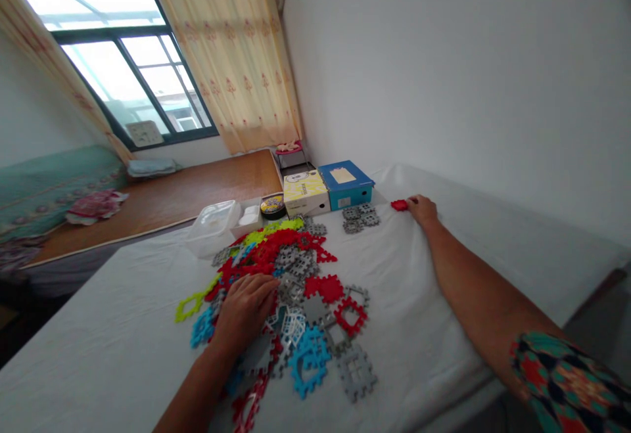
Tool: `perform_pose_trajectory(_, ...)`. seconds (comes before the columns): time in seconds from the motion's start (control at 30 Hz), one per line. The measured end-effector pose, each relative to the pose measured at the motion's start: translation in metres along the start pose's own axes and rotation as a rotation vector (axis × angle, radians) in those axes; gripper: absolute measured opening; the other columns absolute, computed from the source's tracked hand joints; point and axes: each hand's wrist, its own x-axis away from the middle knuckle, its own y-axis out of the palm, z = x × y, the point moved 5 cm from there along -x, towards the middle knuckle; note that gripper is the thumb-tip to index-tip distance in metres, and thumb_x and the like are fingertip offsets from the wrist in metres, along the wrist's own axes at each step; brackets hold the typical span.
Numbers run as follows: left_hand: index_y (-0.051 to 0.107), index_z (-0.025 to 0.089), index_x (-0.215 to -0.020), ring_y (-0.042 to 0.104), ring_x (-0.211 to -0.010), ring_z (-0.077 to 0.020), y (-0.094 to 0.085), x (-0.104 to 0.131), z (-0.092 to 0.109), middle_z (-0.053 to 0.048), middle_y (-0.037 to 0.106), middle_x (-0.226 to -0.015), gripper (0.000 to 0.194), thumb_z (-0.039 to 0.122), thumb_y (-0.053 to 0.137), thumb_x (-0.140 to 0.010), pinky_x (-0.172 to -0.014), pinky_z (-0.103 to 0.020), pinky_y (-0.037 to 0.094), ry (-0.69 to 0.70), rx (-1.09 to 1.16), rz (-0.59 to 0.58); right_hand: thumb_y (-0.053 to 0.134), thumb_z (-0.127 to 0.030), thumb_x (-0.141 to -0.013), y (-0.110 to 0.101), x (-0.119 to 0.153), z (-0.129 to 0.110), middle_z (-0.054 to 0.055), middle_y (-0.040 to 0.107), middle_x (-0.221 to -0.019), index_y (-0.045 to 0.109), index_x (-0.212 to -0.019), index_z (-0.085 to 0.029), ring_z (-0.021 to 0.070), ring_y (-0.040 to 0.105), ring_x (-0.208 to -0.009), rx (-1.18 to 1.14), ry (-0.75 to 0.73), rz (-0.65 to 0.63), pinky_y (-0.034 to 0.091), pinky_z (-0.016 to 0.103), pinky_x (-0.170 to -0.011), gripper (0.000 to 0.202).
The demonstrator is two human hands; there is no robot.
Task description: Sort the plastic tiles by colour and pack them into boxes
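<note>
Fingers bent over the pile of flat toothed plastic pieces, my left hand [246, 305] rests on its left-centre part; what lies under the fingertips is hidden. The pile mixes red pieces [324, 287], grey pieces [355, 372], blue pieces [309, 361] and lime green pieces [190, 305]. Far off at the right, my right hand [424, 210] pinches the edge of a small red piece [399, 205], which lies on the white cloth [394, 275]. Left of that red piece sits a small group of grey pieces [361, 217].
Behind the pile stand a blue box [346, 186], a yellow and white box [306, 193], a round tin [273, 206] and a clear plastic container [213, 226]. A white wall [444, 78] runs along the right. Beyond are a window and a wooden platform [211, 186].
</note>
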Motion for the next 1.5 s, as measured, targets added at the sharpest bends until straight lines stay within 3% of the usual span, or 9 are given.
perform_pose_trajectory(0.23, 0.069, 0.026, -0.109, 0.065, -0.1, -0.0206, -0.003, 0.0, -0.002, -0.003, 0.071, -0.109, 0.024, 0.025, 0.051, -0.093, -0.091, -0.038, 0.047, -0.016, 0.009, 0.007, 0.062, -0.047, -0.081, 0.008, 0.008, -0.007, 0.014, 0.07, -0.11, 0.065, -0.119, -0.015, 0.0274, 0.063, -0.099, 0.16, -0.113, -0.123, 0.046, 0.035, -0.082, 0.049)
perform_pose_trajectory(0.37, 0.069, 0.025, -0.107, 0.064, -0.1, -0.0206, -0.001, 0.0, -0.001, -0.004, 0.071, -0.107, 0.023, 0.025, 0.051, -0.093, -0.091, -0.038, 0.047, -0.014, 0.008, -0.009, 0.058, -0.044, -0.086, 0.012, 0.016, -0.018, 0.012, 0.071, -0.106, 0.069, -0.115, -0.019, 0.0269, 0.062, -0.099, 0.268, -0.179, -0.183, 0.045, 0.035, -0.081, 0.04)
perform_pose_trajectory(0.63, 0.068, 0.026, -0.109, 0.063, -0.101, -0.0209, 0.001, 0.0, -0.002, -0.003, 0.071, -0.109, 0.024, 0.023, 0.051, -0.093, -0.091, -0.04, 0.046, -0.032, 0.021, -0.044, 0.054, -0.05, -0.087, 0.003, 0.021, -0.027, 0.017, 0.063, -0.118, 0.065, -0.124, -0.021, 0.0311, 0.057, -0.105, 0.238, -0.146, -0.106, 0.047, 0.04, -0.08, 0.047)
perform_pose_trajectory(0.77, 0.069, 0.024, -0.107, 0.064, -0.1, -0.021, -0.003, -0.001, -0.001, -0.004, 0.072, -0.107, 0.023, 0.022, 0.051, -0.092, -0.09, -0.039, 0.047, -0.057, 0.021, -0.035, 0.051, -0.041, -0.09, -0.006, 0.028, -0.062, 0.017, 0.065, -0.114, 0.066, -0.118, -0.014, 0.0277, 0.059, -0.102, 0.042, -0.303, -0.032, 0.046, 0.038, -0.086, 0.042)
perform_pose_trajectory(0.9, 0.069, 0.024, -0.104, 0.064, -0.099, -0.0207, -0.004, -0.003, 0.003, -0.004, 0.072, -0.106, 0.022, 0.021, 0.052, -0.091, -0.089, -0.038, 0.047, -0.086, 0.031, -0.057, 0.052, -0.042, -0.089, -0.001, 0.075, -0.142, 0.008, 0.072, -0.096, 0.071, -0.1, -0.018, 0.0209, 0.064, -0.085, -0.282, -0.573, -0.4, 0.048, 0.033, -0.079, 0.032)
perform_pose_trajectory(1.03, 0.07, 0.025, -0.105, 0.063, -0.1, -0.0207, -0.004, -0.003, 0.005, -0.004, 0.072, -0.106, 0.022, 0.021, 0.052, -0.091, -0.091, -0.039, 0.046, -0.109, 0.034, -0.07, 0.063, -0.049, -0.082, -0.007, 0.174, -0.215, 0.006, 0.071, -0.103, 0.07, -0.108, -0.02, 0.018, 0.064, -0.086, -0.431, -0.963, -1.046, 0.048, 0.028, -0.078, 0.04)
perform_pose_trajectory(1.1, 0.07, 0.025, -0.105, 0.063, -0.101, -0.0209, -0.004, -0.003, 0.004, -0.004, 0.072, -0.107, 0.022, 0.022, 0.052, -0.092, -0.091, -0.039, 0.045, -0.117, 0.033, -0.07, 0.072, -0.051, -0.074, -0.016, 0.212, -0.229, 0.008, 0.069, -0.111, 0.067, -0.116, -0.019, 0.0192, 0.064, -0.092, -0.378, -1.081, -1.21, 0.048, 0.028, -0.08, 0.053)
perform_pose_trajectory(1.27, 0.069, 0.025, -0.106, 0.062, -0.101, -0.0205, -0.003, -0.001, 0.003, -0.004, 0.071, -0.107, 0.022, 0.026, 0.052, -0.093, -0.091, -0.038, 0.044, -0.111, 0.029, -0.061, 0.079, -0.039, -0.069, -0.02, 0.234, -0.229, 0.01, 0.068, -0.106, 0.064, -0.117, -0.016, 0.0212, 0.063, -0.093, -0.212, -1.12, -1.198, 0.047, 0.031, -0.081, 0.055)
perform_pose_trajectory(1.5, 0.07, 0.025, -0.107, 0.062, -0.101, -0.0207, -0.002, -0.002, 0.004, -0.005, 0.071, -0.107, 0.024, 0.026, 0.05, -0.094, -0.091, -0.039, 0.044, -0.103, 0.025, -0.084, 0.073, -0.042, -0.074, 0.003, 0.204, -0.217, 0.004, 0.07, -0.085, 0.069, -0.095, -0.016, 0.0161, 0.063, -0.08, -0.536, -0.843, -1.359, 0.047, 0.027, -0.074, 0.034)
